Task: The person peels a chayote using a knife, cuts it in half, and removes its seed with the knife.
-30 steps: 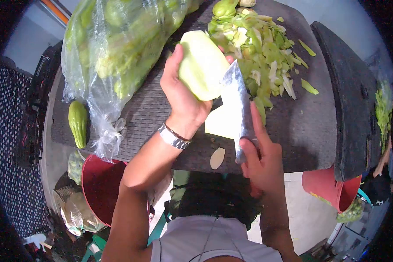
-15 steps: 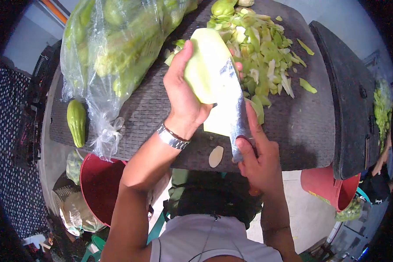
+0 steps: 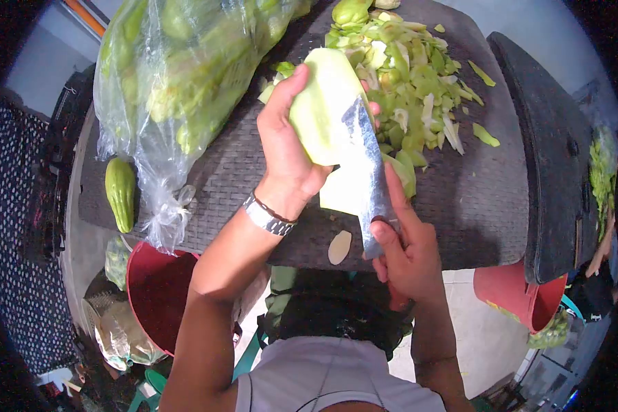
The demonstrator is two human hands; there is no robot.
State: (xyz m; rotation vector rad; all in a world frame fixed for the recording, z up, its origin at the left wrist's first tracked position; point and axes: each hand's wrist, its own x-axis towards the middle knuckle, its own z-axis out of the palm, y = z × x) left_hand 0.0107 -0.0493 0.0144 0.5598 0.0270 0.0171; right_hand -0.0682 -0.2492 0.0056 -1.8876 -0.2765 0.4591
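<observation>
My left hand [image 3: 286, 141] is wrapped round a peeled pale green vegetable [image 3: 323, 103], apparently a chayote, held above the table. In my right hand [image 3: 413, 254] is a knife [image 3: 369, 161], its broad shiny blade angled up across the vegetable's lower right side. The blade tip rests against or very near the pale flesh; glare hides the exact contact. Below the vegetable, a pale flat piece [image 3: 338, 192] shows partly behind the blade. A small pale oval slice [image 3: 339, 247] lies near the table's front edge.
A heap of green peelings [image 3: 408, 89] covers the back right of the dark woven table [image 3: 460, 206]. A clear tied bag of chayotes [image 3: 185, 75] fills the back left, with one loose chayote [image 3: 120, 196] beside it. Red buckets [image 3: 159, 295] stand below both sides.
The vegetable and the knife have shifted very slightly, with the blade's angle to the light a little different. Both hands keep their grips.
</observation>
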